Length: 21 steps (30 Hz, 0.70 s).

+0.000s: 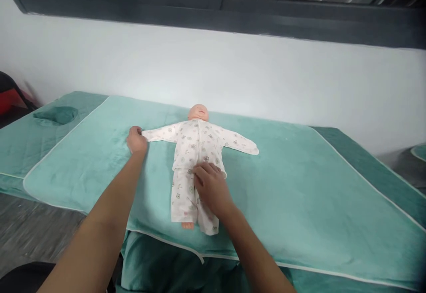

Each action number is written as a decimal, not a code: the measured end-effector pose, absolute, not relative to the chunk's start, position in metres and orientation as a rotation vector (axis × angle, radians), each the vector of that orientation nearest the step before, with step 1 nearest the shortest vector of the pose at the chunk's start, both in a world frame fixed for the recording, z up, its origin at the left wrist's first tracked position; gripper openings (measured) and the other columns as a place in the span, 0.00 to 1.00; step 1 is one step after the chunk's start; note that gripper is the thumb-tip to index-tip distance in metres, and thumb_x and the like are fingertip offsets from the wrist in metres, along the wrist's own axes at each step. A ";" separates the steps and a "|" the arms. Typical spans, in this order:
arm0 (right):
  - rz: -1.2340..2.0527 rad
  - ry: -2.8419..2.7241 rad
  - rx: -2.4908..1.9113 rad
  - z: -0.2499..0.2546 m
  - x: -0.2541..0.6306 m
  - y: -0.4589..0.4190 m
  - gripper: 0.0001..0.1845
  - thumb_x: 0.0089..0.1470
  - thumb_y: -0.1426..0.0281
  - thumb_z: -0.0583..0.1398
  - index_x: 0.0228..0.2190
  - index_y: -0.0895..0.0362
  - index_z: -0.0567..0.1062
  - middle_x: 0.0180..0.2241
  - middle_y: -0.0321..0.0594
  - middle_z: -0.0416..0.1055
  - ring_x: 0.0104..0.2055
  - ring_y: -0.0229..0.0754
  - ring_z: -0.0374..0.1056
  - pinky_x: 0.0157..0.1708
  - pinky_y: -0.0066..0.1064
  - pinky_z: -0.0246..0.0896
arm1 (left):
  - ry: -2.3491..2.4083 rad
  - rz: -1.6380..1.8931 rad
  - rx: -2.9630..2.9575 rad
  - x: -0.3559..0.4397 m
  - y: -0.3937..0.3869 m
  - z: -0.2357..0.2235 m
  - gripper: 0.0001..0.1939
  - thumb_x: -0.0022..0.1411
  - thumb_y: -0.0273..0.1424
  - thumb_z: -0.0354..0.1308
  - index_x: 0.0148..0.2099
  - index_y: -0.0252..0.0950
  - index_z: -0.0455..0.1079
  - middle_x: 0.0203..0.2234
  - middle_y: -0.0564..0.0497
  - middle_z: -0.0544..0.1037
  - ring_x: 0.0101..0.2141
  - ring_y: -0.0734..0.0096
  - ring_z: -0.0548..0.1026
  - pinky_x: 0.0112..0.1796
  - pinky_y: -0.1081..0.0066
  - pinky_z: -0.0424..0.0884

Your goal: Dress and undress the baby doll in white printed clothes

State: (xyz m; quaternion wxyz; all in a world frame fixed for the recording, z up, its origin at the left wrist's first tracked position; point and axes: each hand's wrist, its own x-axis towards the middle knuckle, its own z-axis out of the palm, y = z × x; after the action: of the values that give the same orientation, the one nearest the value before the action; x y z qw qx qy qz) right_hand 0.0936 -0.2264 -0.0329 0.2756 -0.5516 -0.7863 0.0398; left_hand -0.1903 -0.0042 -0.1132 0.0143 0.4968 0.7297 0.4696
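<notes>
A baby doll (199, 112) lies on its back, dressed in a white long-sleeved shirt (188, 144) and matching trousers (182, 195) with small printed figures. Its arms are spread to both sides, and one bare foot (187, 225) shows below a trouser leg. At the end of the left-hand sleeve (161, 134), my left hand (136, 140) is closed with its fingertips on the cuff. My right hand (210, 184) rests over the doll's waist, fingers curled by the shirt's lower edge; what lies under the fingertips is hidden. The other sleeve (241, 143) lies flat, covering the doll's hand.
A light green padded cover (299, 204) lies beneath the doll on a bed-like surface. A small dark green cushion (58, 114) is at the far left. Behind stands a white wall (253, 75) under a dark window frame (133, 11). Red and black items (11, 100) stand at the left edge.
</notes>
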 end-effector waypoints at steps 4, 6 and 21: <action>0.236 -2.156 -1.331 -0.041 0.083 -0.279 0.13 0.58 0.77 0.60 0.44 0.52 0.72 0.48 0.41 0.73 0.52 0.48 0.67 0.59 0.46 0.58 | 2.267 1.459 1.553 -0.191 -0.003 -0.114 0.19 0.53 0.16 0.50 0.43 0.40 0.70 0.36 0.51 0.76 0.37 0.65 0.73 0.39 0.67 0.63; 0.288 -2.186 -1.349 -0.048 0.081 -0.304 0.15 0.54 0.75 0.64 0.43 0.51 0.71 0.47 0.39 0.73 0.52 0.49 0.68 0.63 0.51 0.54 | 2.264 1.461 1.552 -0.191 -0.003 -0.115 0.19 0.53 0.16 0.50 0.43 0.40 0.70 0.36 0.51 0.76 0.37 0.66 0.73 0.39 0.68 0.63; 0.122 -2.068 -1.385 -0.052 0.075 -0.338 0.13 0.55 0.79 0.60 0.28 0.52 0.61 0.27 0.31 0.68 0.34 0.42 0.69 0.62 0.58 0.56 | 2.265 1.419 1.533 -0.186 -0.012 -0.105 0.13 0.57 0.19 0.50 0.38 0.39 0.71 0.37 0.49 0.77 0.38 0.63 0.72 0.40 0.66 0.65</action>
State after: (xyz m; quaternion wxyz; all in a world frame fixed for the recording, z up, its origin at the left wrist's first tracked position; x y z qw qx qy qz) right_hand 0.0749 -0.3381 -0.0524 0.3191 -0.5266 -0.7866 0.0465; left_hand -0.1862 -0.0121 -0.1047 0.0302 0.4975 0.7348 0.4602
